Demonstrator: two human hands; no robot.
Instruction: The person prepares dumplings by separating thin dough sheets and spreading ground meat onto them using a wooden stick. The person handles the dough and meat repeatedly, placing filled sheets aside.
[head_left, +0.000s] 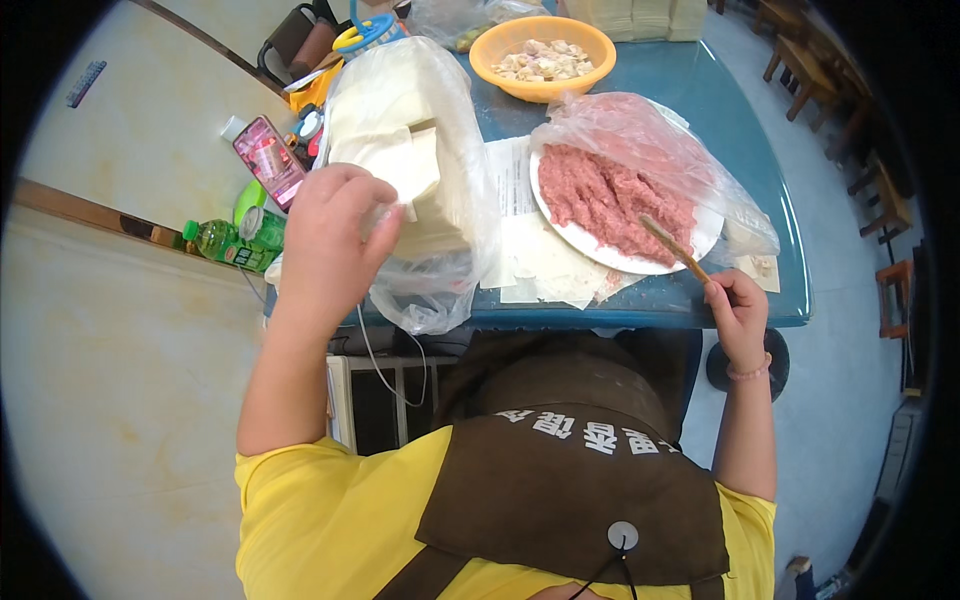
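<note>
My left hand (341, 225) is curled at the near left side of a stack of pale wrapper sheets (442, 217) in a clear plastic bag. Its fingertips are by a loose sheet on top; whether they pinch it I cannot tell. In my right hand (739, 311) is a thin wooden stick (677, 250), its far tip over the pink minced meat (615, 199). The meat lies on a white plate (709, 232), partly covered by clear plastic film (637, 139). Beyond, an orange plastic basket (486, 71) holds small folded wrapped pieces (546, 60).
Left of the bag stand a phone (270, 161) with a lit screen, a green drink bottle (229, 244) and a can (262, 227). Paper sheets (551, 259) lie under the plate's left side. A white cable (371, 352) hangs over the table's near edge. Wooden stools (802, 79) stand right.
</note>
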